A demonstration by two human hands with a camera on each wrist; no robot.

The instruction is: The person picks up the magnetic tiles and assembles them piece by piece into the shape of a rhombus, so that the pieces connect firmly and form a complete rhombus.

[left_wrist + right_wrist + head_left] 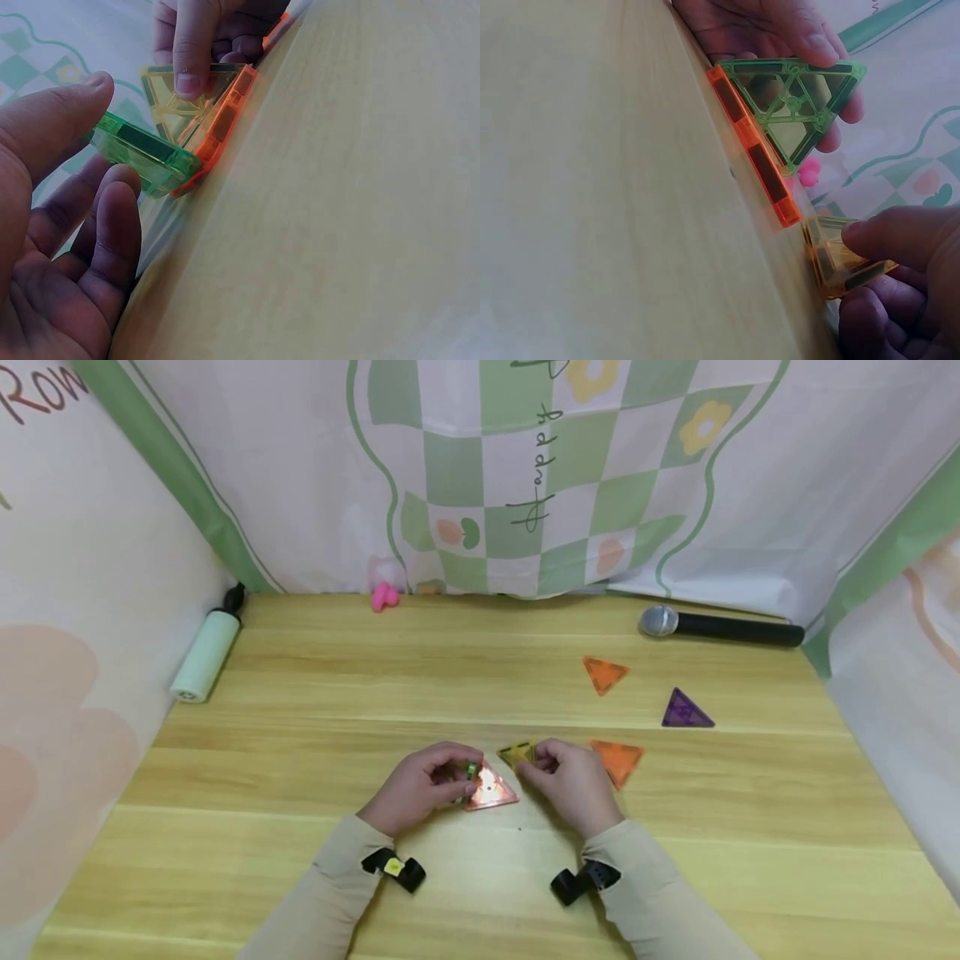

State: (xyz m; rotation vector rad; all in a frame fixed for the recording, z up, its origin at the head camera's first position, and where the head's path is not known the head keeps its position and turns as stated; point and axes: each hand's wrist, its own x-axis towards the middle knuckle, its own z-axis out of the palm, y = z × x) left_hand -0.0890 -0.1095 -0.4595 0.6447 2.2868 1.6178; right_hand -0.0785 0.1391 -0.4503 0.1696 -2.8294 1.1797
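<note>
My left hand (pixel 416 787) pinches a green triangular magnetic tile (pixel 793 105) between thumb and fingers. That tile stands raised along one edge of a red-orange triangular tile (pixel 492 791), which lies flat on the table and reflects light. On the other side, my right hand (pixel 576 787) pinches a yellow triangular tile (pixel 513 753) by thumb and fingers. The yellow one is tilted, its near corner close to the red-orange tile's edge. In the head view the left fingers hide most of the green tile.
Right of my hands lie an orange triangle (pixel 618 762), a smaller orange triangle (pixel 604 674) and a purple triangle (pixel 686 710). A microphone (pixel 727 627) rests at the back right. A pink object (pixel 385 597) sits at the back, and a pale green hand pump (pixel 207 653) lies at left.
</note>
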